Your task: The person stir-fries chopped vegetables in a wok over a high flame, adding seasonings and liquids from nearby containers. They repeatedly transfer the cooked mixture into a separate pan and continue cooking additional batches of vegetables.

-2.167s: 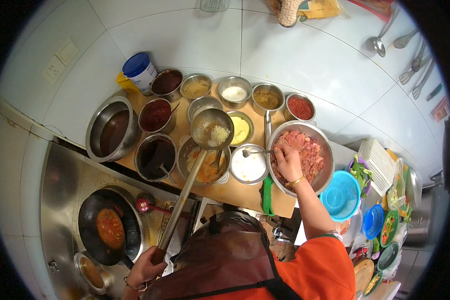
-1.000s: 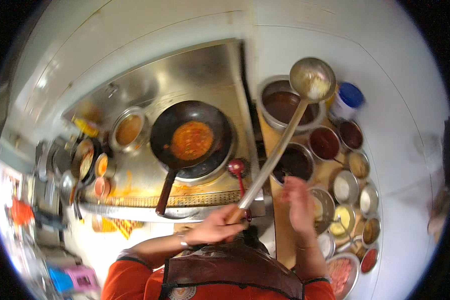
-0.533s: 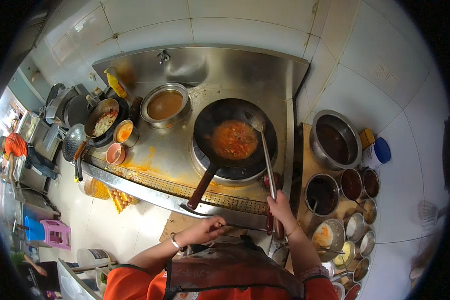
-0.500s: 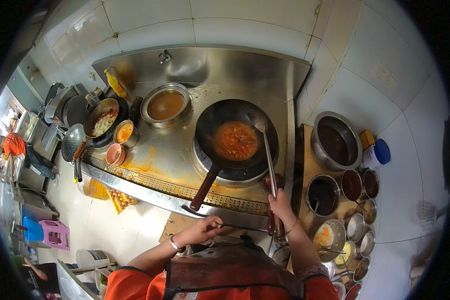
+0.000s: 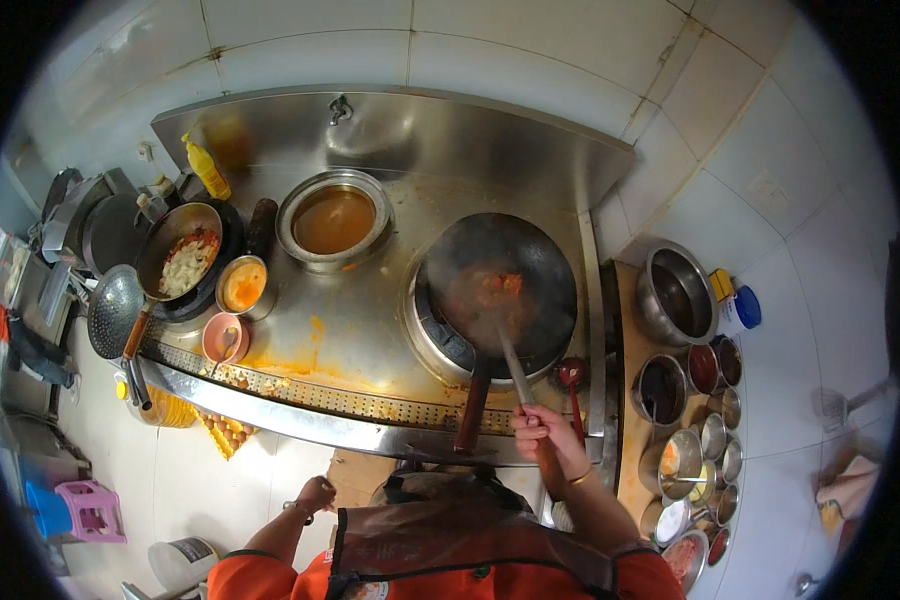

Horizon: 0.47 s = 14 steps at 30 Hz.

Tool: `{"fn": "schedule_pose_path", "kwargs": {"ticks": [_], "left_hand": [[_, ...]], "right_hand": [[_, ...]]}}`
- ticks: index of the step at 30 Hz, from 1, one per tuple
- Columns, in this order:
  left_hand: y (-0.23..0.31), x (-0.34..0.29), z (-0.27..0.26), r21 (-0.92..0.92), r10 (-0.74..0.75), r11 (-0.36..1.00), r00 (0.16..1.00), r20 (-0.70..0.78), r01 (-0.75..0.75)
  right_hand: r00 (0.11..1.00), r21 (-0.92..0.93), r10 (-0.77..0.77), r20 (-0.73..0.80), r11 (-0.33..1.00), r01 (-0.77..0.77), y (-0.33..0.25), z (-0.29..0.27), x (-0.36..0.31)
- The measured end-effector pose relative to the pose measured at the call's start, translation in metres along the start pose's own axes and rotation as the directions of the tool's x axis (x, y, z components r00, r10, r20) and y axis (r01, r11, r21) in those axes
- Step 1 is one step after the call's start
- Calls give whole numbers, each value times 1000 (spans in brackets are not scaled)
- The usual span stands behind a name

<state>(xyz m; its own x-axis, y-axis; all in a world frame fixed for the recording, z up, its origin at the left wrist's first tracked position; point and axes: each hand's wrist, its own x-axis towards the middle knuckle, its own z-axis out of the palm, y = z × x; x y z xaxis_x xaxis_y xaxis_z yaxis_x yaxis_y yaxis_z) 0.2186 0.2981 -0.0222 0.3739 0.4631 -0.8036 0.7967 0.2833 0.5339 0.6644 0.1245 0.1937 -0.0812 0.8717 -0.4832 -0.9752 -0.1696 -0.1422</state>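
My right hand (image 5: 550, 443) is closed around the handle of a long metal ladle (image 5: 513, 362). The ladle reaches down into a black wok (image 5: 545, 255) on the right burner, where steam blurs its bowl. Reddish food (image 5: 500, 285) with sauce lies in the wok. The wok's dark red-brown handle (image 5: 473, 410) points toward me, just left of the ladle, with no hand on it. My left hand (image 5: 317, 494) hangs low beside my body, away from the stove edge. Its fingers are curled in, and nothing shows in them.
Left of the wok are a pot of brown liquid (image 5: 334, 220), a smaller pan of food (image 5: 188, 262), a cup of orange liquid (image 5: 242, 288) and a skimmer (image 5: 114, 312). A red ladle (image 5: 571, 373) lies right of the wok. Several seasoning pots (image 5: 659, 390) line the right side.
The ladle has moved from the wok's far right side to its middle, and steam now rises there. My left hand has dropped from the stove's front edge toward my side.
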Motion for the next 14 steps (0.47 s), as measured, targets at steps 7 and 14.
{"fn": "schedule_pose_path", "kwargs": {"ticks": [7, 14], "left_hand": [[3, 0, 8, -135, 247, 957, 965, -94, -258], [93, -23, 7, 97, 141, 984, 988, 62, -146]], "right_hand": [[553, -655, -740, 382, -640, -403, -57, -72, 30], [787, -737, -607, 110, -581, -345, -32, -79, 49]]}}
